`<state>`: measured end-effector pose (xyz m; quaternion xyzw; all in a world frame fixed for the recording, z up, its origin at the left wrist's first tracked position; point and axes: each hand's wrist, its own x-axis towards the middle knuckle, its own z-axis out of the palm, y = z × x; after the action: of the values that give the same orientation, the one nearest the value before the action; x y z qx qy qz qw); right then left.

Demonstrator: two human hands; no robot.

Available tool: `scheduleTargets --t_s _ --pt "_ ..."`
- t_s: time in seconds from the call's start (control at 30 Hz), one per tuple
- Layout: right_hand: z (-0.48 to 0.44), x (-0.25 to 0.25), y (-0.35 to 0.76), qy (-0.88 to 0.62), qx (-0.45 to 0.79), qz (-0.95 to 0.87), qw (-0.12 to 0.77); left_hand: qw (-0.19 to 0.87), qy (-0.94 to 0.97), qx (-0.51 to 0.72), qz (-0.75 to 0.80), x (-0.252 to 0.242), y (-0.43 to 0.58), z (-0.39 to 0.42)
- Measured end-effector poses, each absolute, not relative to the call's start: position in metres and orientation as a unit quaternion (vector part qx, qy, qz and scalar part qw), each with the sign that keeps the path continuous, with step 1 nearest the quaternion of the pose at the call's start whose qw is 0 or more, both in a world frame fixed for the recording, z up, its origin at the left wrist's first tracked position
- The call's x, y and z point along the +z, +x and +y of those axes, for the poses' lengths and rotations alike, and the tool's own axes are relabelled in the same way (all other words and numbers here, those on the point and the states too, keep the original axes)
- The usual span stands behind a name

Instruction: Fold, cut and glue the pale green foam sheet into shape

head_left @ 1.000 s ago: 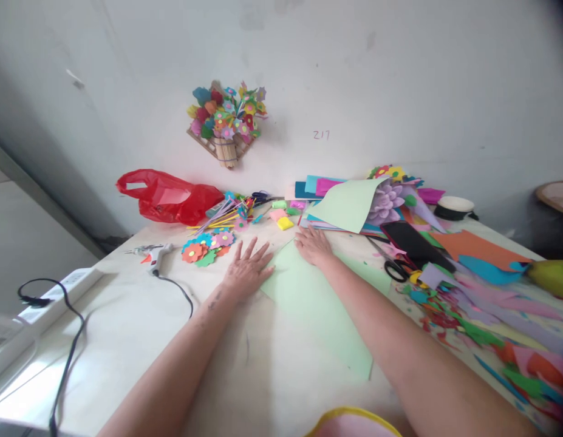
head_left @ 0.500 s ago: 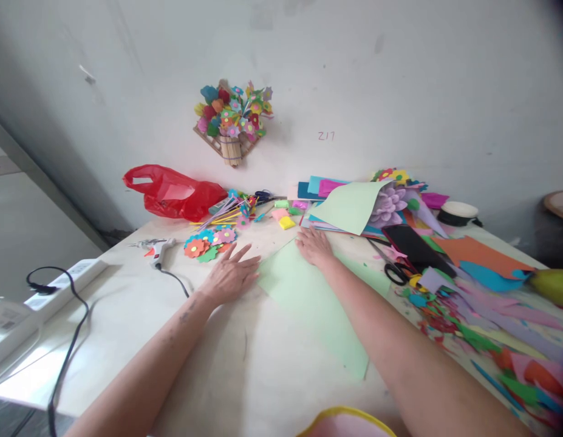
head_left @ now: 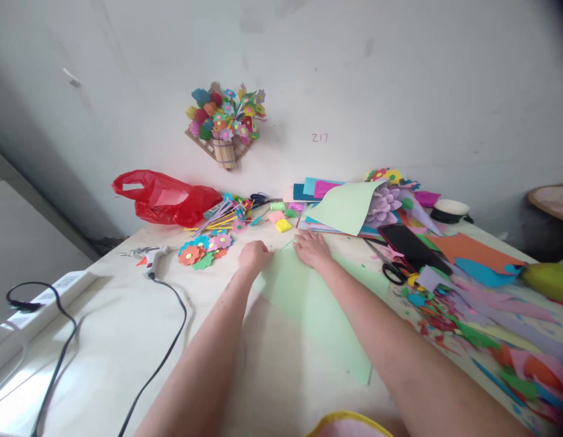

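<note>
A pale green sheet [head_left: 317,309], paper or thin foam, lies aslant on the table in front of me. Pressed flat on its far corner is my right hand [head_left: 312,247], fingers stretched out. At the sheet's left edge my left hand [head_left: 255,257] is closed, its fingers curled in and pinching the edge near the left corner. My right forearm covers part of the sheet's right side. Left of my left hand lie cut flower shapes [head_left: 203,250] in several colours.
A glue gun [head_left: 154,258] with a trailing cable and a power strip [head_left: 71,290] are on the left. Behind are a red plastic bag [head_left: 167,197] and stacked coloured sheets [head_left: 345,203]. Scissors [head_left: 394,272], a phone [head_left: 413,249] and scraps [head_left: 491,321] lie right.
My left hand has gone from spread fingers to a closed grip at the sheet's left edge, moving a little right. My right hand stays on the sheet. The view has turned slightly.
</note>
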<state>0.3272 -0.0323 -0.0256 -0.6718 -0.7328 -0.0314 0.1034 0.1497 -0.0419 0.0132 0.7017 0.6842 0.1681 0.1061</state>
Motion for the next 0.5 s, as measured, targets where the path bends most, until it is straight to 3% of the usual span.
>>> scheduleTargets --t_s 0.17,0.5 --pt "-0.034 -0.026 0.327 -0.669 -0.035 -0.732 0.124 0.159 0.697 0.144 0.684 0.016 0.151 -0.037" --pt "-0.034 -0.018 0.337 -0.666 -0.027 -0.693 0.276 0.350 0.687 0.222 0.598 0.016 0.141 -0.035"
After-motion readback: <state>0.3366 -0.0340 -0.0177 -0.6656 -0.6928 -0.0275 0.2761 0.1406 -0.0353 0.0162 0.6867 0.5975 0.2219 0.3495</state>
